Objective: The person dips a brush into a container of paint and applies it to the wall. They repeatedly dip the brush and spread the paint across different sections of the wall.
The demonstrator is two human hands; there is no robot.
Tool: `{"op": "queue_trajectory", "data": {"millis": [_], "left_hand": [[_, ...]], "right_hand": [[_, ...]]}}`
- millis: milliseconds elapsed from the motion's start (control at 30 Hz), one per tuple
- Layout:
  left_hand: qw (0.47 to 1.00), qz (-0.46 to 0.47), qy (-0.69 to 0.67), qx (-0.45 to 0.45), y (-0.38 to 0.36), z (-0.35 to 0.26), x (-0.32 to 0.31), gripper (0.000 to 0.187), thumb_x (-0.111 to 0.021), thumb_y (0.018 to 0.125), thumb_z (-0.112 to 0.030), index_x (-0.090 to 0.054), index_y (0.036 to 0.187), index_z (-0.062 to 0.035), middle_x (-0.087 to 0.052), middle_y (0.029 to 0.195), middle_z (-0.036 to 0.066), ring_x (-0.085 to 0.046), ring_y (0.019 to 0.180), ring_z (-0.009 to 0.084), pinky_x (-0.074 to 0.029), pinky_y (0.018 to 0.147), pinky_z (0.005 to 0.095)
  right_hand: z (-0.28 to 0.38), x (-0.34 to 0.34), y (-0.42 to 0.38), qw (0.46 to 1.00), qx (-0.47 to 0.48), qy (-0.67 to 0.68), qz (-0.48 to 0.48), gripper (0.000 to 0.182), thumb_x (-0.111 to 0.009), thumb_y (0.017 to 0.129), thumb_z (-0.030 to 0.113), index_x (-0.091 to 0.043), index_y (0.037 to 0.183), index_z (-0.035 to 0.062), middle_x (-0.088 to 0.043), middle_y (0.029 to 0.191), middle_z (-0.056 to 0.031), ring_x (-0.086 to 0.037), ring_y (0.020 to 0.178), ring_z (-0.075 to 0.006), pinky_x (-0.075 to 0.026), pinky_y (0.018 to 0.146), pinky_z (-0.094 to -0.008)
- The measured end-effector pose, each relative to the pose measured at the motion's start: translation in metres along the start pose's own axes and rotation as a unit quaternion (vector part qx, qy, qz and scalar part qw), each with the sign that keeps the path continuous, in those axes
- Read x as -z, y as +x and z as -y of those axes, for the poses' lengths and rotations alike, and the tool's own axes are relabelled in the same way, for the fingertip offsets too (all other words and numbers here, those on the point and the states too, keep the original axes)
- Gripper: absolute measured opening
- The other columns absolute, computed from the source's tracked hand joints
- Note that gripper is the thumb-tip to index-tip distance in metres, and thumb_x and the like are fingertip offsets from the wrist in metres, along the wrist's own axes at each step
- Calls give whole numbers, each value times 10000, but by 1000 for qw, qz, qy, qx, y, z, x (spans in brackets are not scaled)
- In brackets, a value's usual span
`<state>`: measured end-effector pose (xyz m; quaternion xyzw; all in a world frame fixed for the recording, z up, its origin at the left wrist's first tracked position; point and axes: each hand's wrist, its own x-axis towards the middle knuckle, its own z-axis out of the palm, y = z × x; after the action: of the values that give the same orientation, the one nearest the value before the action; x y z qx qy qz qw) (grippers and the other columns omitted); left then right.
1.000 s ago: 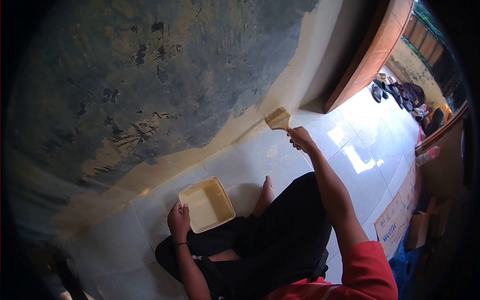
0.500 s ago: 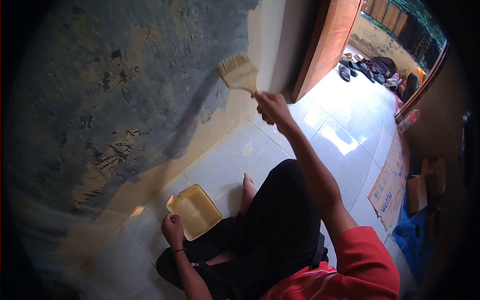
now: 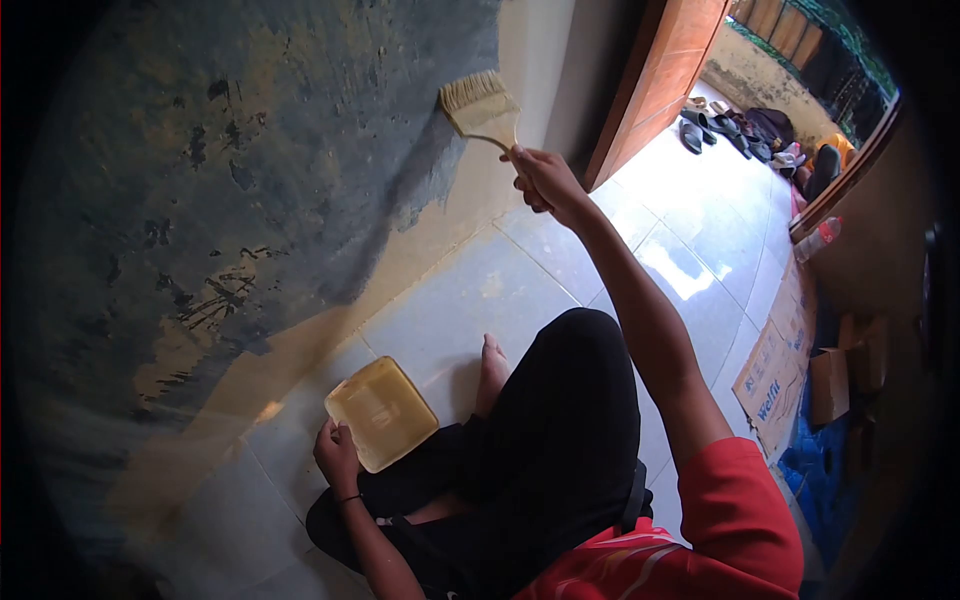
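Note:
My right hand (image 3: 547, 183) is wrapped round the handle of a wide, flat paintbrush (image 3: 482, 108), its pale bristles pointing up and left at the wall. The bristles overlap the edge between the dark grey patchy coat and the beige strip of the wall (image 3: 330, 130). My left hand (image 3: 337, 452) pinches the left edge of a shallow, yellowish square tray (image 3: 384, 412). That tray is tilted beside my folded leg, and a thin smear of light colour coats its inside.
Grey floor tiles (image 3: 480, 280) run along the wall's base. An orange-brown door (image 3: 655, 85) stands open at upper right, with several shoes (image 3: 730, 130) beyond it. Flattened cardboard (image 3: 778, 375), small boxes (image 3: 830, 388) and a blue sheet (image 3: 815, 460) lie at right.
The brush has moved slightly up along the wall, its bristles now turned more upward. My left hand and the tray have shifted a little up and left in view.

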<state>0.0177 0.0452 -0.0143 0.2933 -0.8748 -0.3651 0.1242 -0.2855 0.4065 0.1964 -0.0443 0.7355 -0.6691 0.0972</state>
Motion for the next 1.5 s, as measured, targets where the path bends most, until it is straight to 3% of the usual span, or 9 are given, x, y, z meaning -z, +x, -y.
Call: {"op": "queue_trajectory", "data": {"millis": [300,400,533,733,833,1000,1167,1267,1500], "left_hand": [[1000,-3,22,15,5,-6,-2,339,-567,842,-212,-595,1056,49,-654,870,164,-625,722,242,-488,684,339],[999,-5,29,15,7,-3,-3,319,-570,846,-216,-597,1036,40,-658,866,157,-626,730,237,-490,690,338],[1000,-4,20,24,9,-3,-1,289,-572,849,-214,-598,1005,28,-660,865,153,-629,743,240,-492,696,343],[999,-7,34,24,10,-7,1,289,-575,847,-225,-600,993,23,-660,850,154,-634,751,243,-493,702,345],[999,-4,32,23,11,-6,1,303,-575,845,-243,-600,988,23,-661,855,155,-635,751,244,-493,702,346],[999,-3,30,32,8,-10,1,302,-563,845,-238,-599,988,25,-660,857,157,-635,745,254,-492,697,342],[1000,-1,15,18,6,-4,2,288,-559,845,-229,-593,990,17,-658,868,160,-634,759,257,-488,701,344],[1000,1,12,7,6,-1,2,280,-559,844,-223,-589,991,13,-656,878,160,-631,760,258,-485,702,347],[1000,17,18,14,4,-9,7,266,-562,845,-220,-586,1001,-5,-653,878,150,-625,732,256,-484,686,359]], "right_hand": [[-119,4,8,986,-154,-64,-16,417,-444,933,384,-581,1014,-2,-489,631,-44,-432,428,-106,-329,366,-261],[-144,8,17,961,-229,-152,-12,389,-456,929,356,-588,952,-9,-468,616,-29,-386,428,-99,-275,362,-256],[-162,5,26,930,-283,-235,-14,377,-467,922,338,-604,901,-13,-488,615,-37,-406,433,-108,-299,362,-263],[-148,1,21,962,-180,-200,44,405,-484,918,361,-616,957,-20,-489,615,-35,-407,429,-94,-308,356,-253],[-134,7,9,977,-143,-154,39,397,-484,913,348,-626,926,-22,-527,609,-56,-465,435,-114,-358,364,-266],[-91,-2,-10,991,-70,-113,18,391,-464,934,351,-618,922,-8,-502,601,-35,-433,419,-87,-342,362,-241],[-49,-12,-14,998,44,46,-6,358,-468,938,346,-591,859,19,-469,586,-3,-395,419,-53,-289,356,-214],[-9,-16,-3,986,108,124,-6,350,-478,936,354,-582,944,20,-473,616,-15,-375,419,-48,-266,353,-210],[92,-13,30,960,259,94,52,391,-418,954,333,-545,1104,-5,-452,628,-48,-335,400,-58,-227,354,-222]]}}
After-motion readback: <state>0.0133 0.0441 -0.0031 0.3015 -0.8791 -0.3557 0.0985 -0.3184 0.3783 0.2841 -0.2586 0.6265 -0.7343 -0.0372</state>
